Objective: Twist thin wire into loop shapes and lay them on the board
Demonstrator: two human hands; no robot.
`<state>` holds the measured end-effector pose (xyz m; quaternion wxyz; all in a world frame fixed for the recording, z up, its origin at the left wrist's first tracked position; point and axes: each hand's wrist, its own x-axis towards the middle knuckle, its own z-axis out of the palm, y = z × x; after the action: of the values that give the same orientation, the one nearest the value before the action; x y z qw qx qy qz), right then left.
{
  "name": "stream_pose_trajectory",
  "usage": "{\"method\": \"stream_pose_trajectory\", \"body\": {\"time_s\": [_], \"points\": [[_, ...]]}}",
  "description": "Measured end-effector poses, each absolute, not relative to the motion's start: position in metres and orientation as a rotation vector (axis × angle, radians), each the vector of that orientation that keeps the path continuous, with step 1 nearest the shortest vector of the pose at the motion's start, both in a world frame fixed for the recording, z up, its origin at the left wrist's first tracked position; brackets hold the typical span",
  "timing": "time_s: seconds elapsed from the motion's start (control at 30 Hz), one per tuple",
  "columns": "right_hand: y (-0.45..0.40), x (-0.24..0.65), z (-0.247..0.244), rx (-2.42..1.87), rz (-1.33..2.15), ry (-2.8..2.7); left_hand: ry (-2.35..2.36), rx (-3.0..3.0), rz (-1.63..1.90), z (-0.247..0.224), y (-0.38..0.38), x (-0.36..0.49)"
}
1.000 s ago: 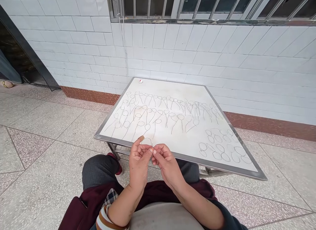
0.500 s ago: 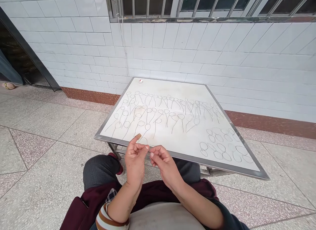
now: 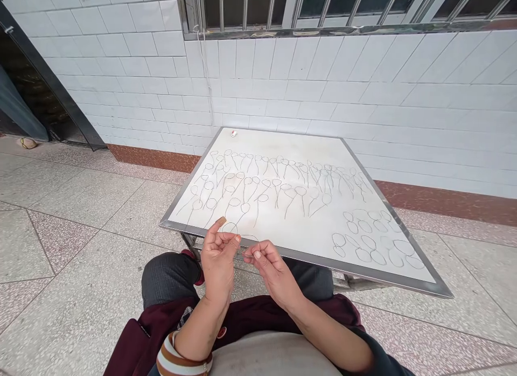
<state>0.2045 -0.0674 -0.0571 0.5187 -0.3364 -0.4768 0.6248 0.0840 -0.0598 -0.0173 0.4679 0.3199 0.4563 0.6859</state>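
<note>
My left hand (image 3: 218, 264) and my right hand (image 3: 274, 271) are raised just over the near edge of a white-topped table (image 3: 299, 236). Thumb and fingers of each hand pinch a thin dark wire (image 3: 251, 237), with a short gap between the hands. A curve of it arches above this gap, and a rounded loop shows beyond the left fingers. A bandage-like tan covering (image 3: 221, 221) sits on one left fingertip. Rows of wire loops with long tails (image 3: 245, 208) lie ahead on the tabletop. Further right, several plain wire rings (image 3: 368, 242) are grouped together.
A grey metal border (image 3: 428, 285) frames the tabletop. Near its far left corner lies a small white and red object (image 3: 234, 133). Behind stands a white tiled wall (image 3: 258, 96) with a barred window. My knees are under the near edge.
My hands have drawn slightly apart, and a curve of wire now shows above the gap between them. The whole view has shifted a little.
</note>
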Motion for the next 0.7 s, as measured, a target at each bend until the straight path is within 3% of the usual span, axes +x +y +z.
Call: {"method": "stream_pose_trajectory", "body": {"time_s": [0.3,0.5,0.7], "points": [[-0.064,0.213,-0.068,-1.082,1.212,-1.454,1.105,0.776,1.741,-0.017,-0.057,0.076],[-0.064,0.227,-0.072,-1.091,0.746,-1.811,1.128,0.799,1.688,-0.014,-0.056,0.065],[-0.068,0.237,-0.067,-1.055,0.586,-2.036,1.163,0.823,1.582,-0.010,-0.055,0.055]]}}
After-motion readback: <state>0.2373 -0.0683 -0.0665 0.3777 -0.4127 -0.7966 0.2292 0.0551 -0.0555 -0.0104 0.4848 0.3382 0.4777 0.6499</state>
